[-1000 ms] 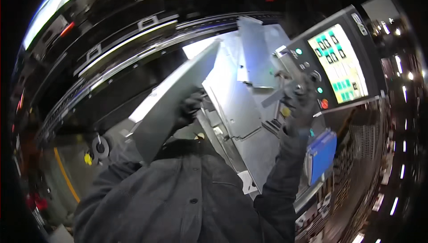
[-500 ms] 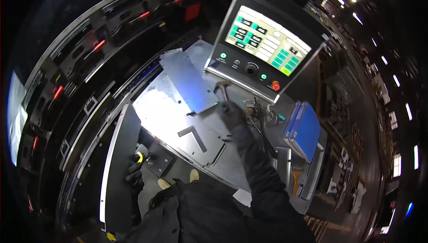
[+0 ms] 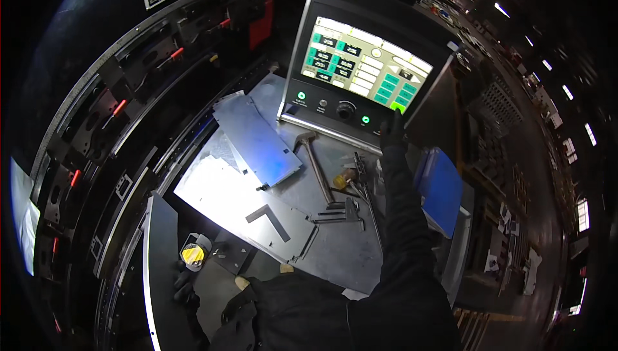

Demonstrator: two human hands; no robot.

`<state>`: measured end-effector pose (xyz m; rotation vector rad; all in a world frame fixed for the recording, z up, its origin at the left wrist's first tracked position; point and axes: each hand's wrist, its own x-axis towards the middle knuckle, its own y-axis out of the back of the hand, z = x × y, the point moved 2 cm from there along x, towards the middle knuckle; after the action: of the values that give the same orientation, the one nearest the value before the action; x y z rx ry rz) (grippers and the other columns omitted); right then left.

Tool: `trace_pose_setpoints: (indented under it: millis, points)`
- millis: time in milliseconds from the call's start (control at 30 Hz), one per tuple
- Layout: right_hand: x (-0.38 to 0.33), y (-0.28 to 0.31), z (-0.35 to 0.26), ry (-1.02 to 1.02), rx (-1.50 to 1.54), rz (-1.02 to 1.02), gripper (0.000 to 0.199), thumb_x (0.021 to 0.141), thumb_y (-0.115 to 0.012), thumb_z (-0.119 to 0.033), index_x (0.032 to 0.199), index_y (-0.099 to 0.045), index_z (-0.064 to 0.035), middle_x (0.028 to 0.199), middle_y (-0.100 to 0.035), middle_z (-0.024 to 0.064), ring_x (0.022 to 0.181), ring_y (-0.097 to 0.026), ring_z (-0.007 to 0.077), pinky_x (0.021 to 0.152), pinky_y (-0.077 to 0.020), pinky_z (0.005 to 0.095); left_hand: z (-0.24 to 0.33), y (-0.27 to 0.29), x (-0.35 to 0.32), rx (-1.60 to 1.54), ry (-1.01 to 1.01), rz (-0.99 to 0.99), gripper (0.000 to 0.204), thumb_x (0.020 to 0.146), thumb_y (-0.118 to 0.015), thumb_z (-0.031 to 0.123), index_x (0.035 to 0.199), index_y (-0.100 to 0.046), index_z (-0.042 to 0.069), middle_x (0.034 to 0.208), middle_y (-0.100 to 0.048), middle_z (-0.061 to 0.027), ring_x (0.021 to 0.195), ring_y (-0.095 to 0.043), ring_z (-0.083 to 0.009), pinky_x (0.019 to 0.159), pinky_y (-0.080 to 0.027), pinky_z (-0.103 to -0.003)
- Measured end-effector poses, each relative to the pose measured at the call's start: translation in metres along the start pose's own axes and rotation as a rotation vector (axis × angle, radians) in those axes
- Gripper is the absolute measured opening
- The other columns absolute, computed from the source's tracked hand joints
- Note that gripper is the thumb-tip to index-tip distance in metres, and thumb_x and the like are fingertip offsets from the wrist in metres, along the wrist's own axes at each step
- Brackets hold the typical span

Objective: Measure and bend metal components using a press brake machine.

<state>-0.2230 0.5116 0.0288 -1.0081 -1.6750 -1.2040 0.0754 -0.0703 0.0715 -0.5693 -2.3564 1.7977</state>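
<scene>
**Flat dark grey metal panel (image 3: 162, 261) in the left hand (image 3: 185, 288), right hand (image 3: 392, 135) at a lit touchscreen (image 3: 364, 68)**

The gloved left hand grasped the panel along its inner side. The panel stood upright off the near left corner of the grey metal worktop (image 3: 341, 258), its pale long edge toward the black machine with red handles (image 3: 138, 81). The gap between panel and worktop held a rounded grey-and-yellow object (image 3: 193, 254).

The gloved right hand reached to the touchscreen's lower right corner; its contact and finger curl could not be told.

A silver rectangular sheet part (image 3: 261, 142) lay toward the worktop's left edge. A hammer with a long brownish handle (image 3: 317, 166) pointed from the black console (image 3: 309, 109) toward the near edge, where a grey L-shaped square (image 3: 278, 225) lay. A blue folder (image 3: 441, 190) stood by the right edge.
</scene>
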Motion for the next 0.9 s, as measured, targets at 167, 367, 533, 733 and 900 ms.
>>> trace_pose_setpoints:
  millis: [167, 367, 533, 733, 900]
  points:
    - [0.025, 0.003, -0.069, -0.275, 0.052, -0.229, 0.052, 0.08, -0.052, -0.014, 0.129, -0.039, -0.0023, 0.084, -0.061, 0.0151, 0.068, -0.057, 0.0299, 0.063, -0.0442, 0.0379, -0.004, 0.004, 0.009, 0.191, 0.104, -0.163, 0.056, 0.089, -0.043, 0.035, 0.132, -0.025, 0.005, 0.092, -0.047, -0.0055, 0.073, -0.05, -0.0125, 0.063, -0.04, -0.03]
    - [0.099, -0.067, -0.164, -0.32, 0.157, -0.603, 0.059, 0.078, -0.054, -0.023, 0.134, -0.036, -0.0122, 0.089, -0.062, 0.0159, 0.074, -0.06, 0.0327, 0.063, -0.046, 0.0399, -0.015, -0.004, 0.007, 0.023, 0.046, -0.153, 0.058, 0.088, -0.038, 0.04, 0.131, -0.023, 0.005, 0.08, -0.037, -0.0041, 0.067, -0.044, -0.0158, 0.064, -0.034, -0.034]
    - [0.122, -0.095, -0.192, -0.121, 0.002, -0.492, 0.053, 0.08, -0.051, -0.027, 0.131, -0.04, -0.0134, 0.083, -0.061, 0.0149, 0.07, -0.06, 0.0327, 0.059, -0.0481, 0.0379, -0.008, 0.002, 0.001, 0.094, 0.058, -0.237, 0.057, 0.089, -0.039, 0.039, 0.131, -0.022, 0.005, 0.084, -0.039, -0.0053, 0.07, -0.045, -0.0167, 0.066, -0.034, -0.036]
    - [0.097, -0.079, -0.194, -0.142, 0.208, -0.457, 0.053, 0.079, -0.055, -0.024, 0.129, -0.042, -0.0109, 0.083, -0.062, 0.015, 0.069, -0.06, 0.0326, 0.06, -0.047, 0.0399, 0.0, 0.012, -0.007, 0.144, 0.063, -0.289, 0.056, 0.089, -0.038, 0.038, 0.132, -0.021, 0.006, 0.085, -0.039, -0.0057, 0.073, -0.045, -0.0174, 0.068, -0.034, -0.037]
    - [0.057, -0.061, -0.143, -0.076, 0.31, -0.372, 0.053, 0.078, -0.057, -0.024, 0.128, -0.044, -0.0128, 0.075, -0.062, 0.0127, 0.061, -0.057, 0.029, 0.056, -0.045, 0.0396, 0.0, 0.008, -0.001, 0.131, 0.079, -0.292, 0.056, 0.089, -0.038, 0.038, 0.132, -0.02, 0.006, 0.086, -0.039, -0.0057, 0.074, -0.046, -0.0174, 0.068, -0.035, -0.038]
